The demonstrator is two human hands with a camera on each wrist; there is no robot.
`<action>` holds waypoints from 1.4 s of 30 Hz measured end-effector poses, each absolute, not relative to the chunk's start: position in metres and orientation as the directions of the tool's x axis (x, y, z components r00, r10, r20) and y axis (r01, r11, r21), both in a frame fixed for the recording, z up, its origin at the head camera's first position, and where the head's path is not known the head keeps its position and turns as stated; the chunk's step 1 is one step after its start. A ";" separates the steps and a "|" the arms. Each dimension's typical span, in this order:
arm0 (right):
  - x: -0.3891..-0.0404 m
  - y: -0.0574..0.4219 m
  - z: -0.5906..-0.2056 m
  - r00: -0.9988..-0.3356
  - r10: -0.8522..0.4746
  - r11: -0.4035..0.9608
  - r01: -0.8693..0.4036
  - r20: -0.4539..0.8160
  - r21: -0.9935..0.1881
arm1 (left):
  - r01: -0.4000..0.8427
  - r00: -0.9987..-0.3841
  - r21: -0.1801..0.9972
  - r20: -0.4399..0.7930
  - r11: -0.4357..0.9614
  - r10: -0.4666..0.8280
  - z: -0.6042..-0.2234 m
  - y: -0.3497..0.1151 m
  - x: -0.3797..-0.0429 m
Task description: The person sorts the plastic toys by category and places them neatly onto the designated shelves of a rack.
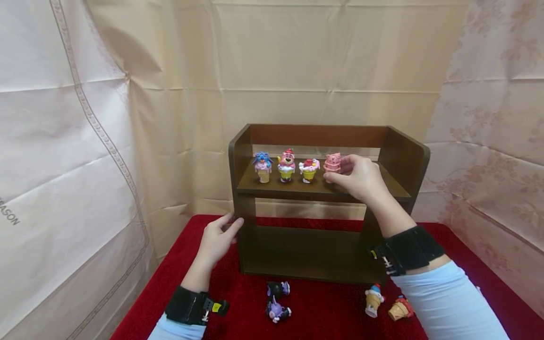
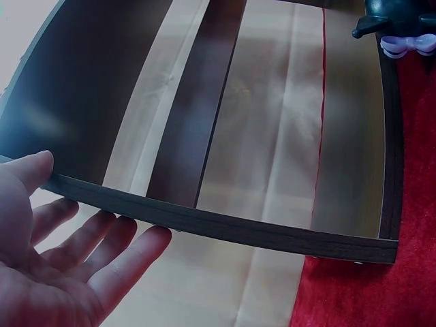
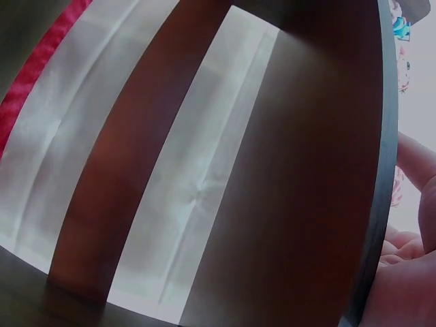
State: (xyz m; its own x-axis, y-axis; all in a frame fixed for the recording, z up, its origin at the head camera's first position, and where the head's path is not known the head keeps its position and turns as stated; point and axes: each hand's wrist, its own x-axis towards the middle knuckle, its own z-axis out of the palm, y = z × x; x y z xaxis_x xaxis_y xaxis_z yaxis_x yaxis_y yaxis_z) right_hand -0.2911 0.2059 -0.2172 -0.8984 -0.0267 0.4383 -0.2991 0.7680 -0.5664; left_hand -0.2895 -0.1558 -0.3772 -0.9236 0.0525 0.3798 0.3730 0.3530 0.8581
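Note:
My right hand (image 1: 361,177) pinches a pink ice-cream-style figurine (image 1: 332,163) between thumb and fingers at the upper board of a dark brown shelf (image 1: 306,278). To its left stand three more figurines in a row: a blue-topped one in a cone (image 1: 263,167), a pink bear in a yellow cup (image 1: 286,165) and a red-and-white-topped yellow cup (image 1: 309,170). My left hand (image 1: 216,238) is at the shelf's left side panel, fingers mostly straight, thumb by the front edge. In the right wrist view, the shelf board hides most of the pinched figurine.
On the red cloth (image 1: 170,293) before the shelf lie a black figurine (image 1: 276,289) and a purple one (image 1: 277,310). Two cone figurines, one blue-and-white-topped (image 1: 374,301) and one red-topped (image 1: 401,308), lie near my right forearm. Beige curtains (image 1: 331,61) hang behind.

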 end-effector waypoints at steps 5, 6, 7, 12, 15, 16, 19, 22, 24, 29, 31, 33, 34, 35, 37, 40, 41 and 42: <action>-0.286 0.206 -0.218 -0.894 -0.034 0.765 -0.311 0.447 -0.563 | 0.372 -0.924 0.858 0.378 0.354 0.053 -0.378 -0.156 -0.289; -0.285 0.206 -0.219 -0.893 -0.035 0.766 -0.313 0.449 -0.562 | 0.373 -0.924 0.858 0.379 0.354 0.054 -0.378 -0.156 -0.289; -0.284 0.207 -0.219 -0.891 -0.035 0.765 -0.315 0.452 -0.561 | 0.374 -0.923 0.857 0.381 0.354 0.054 -0.378 -0.156 -0.289; -0.276 0.211 -0.222 -0.880 -0.030 0.770 -0.322 0.473 -0.551 | 0.381 -0.921 0.857 0.386 0.347 0.057 -0.379 -0.156 -0.290; -0.269 0.214 -0.223 -0.881 -0.026 0.773 -0.317 0.472 -0.549 | 0.382 -0.920 0.857 0.387 0.347 0.057 -0.380 -0.157 -0.290; -0.267 0.215 -0.224 -0.883 -0.027 0.775 -0.315 0.469 -0.548 | 0.381 -0.920 0.857 0.387 0.347 0.057 -0.380 -0.157 -0.290; -0.259 0.218 -0.226 -0.882 -0.033 0.782 -0.316 0.471 -0.537 | 0.380 -0.920 0.856 0.387 0.350 0.053 -0.380 -0.158 -0.291; -0.252 0.219 -0.228 -0.864 -0.048 0.791 -0.339 0.501 -0.510 | 0.380 -0.920 0.857 0.388 0.349 0.050 -0.381 -0.159 -0.292; -0.247 0.220 -0.231 -0.843 -0.061 0.793 -0.365 0.534 -0.487 | 0.380 -0.920 0.857 0.388 0.349 0.051 -0.381 -0.159 -0.292; -0.236 0.227 -0.237 -0.781 -0.090 0.781 -0.441 0.619 -0.443 | 0.385 -0.919 0.855 0.391 0.347 0.054 -0.381 -0.159 -0.293; -0.231 0.231 -0.239 -0.752 -0.088 0.780 -0.459 0.653 -0.424 | 0.388 -0.917 0.851 0.395 0.353 0.055 -0.380 -0.159 -0.293; -0.226 0.234 -0.240 -0.716 -0.087 0.781 -0.480 0.692 -0.399 | 0.390 -0.916 0.848 0.397 0.359 0.057 -0.380 -0.159 -0.293; -0.224 0.236 -0.241 -0.700 -0.087 0.782 -0.489 0.709 -0.387 | 0.391 -0.915 0.847 0.398 0.361 0.057 -0.380 -0.159 -0.293; -0.222 0.238 -0.242 -0.681 -0.091 0.783 -0.500 0.727 -0.369 | 0.391 -0.915 0.846 0.399 0.361 0.057 -0.379 -0.159 -0.293; -0.217 0.241 -0.244 -0.640 -0.108 0.785 -0.524 0.761 -0.330 | 0.391 -0.916 0.848 0.398 0.359 0.058 -0.379 -0.158 -0.293; -0.211 0.245 -0.247 -0.601 -0.130 0.788 -0.545 0.788 -0.286 | 0.389 -0.917 0.850 0.396 0.355 0.058 -0.378 -0.157 -0.292; -0.209 0.246 -0.248 -0.596 -0.136 0.789 -0.549 0.792 -0.278 | 0.388 -0.917 0.850 0.394 0.355 0.058 -0.378 -0.157 -0.292; -0.208 0.247 -0.250 -0.593 -0.142 0.789 -0.551 0.793 -0.271 | 0.388 -0.917 0.851 0.394 0.355 0.059 -0.378 -0.157 -0.292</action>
State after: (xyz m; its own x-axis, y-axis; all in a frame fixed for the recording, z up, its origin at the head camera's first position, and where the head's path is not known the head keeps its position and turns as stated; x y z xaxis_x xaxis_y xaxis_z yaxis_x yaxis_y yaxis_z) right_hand -0.2075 0.2470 -0.2496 -0.5929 -0.1422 0.7926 -0.5514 0.7890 -0.2710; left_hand -0.2923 -0.1570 -0.3781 -0.9173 0.0592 0.3937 0.3879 0.3552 0.8505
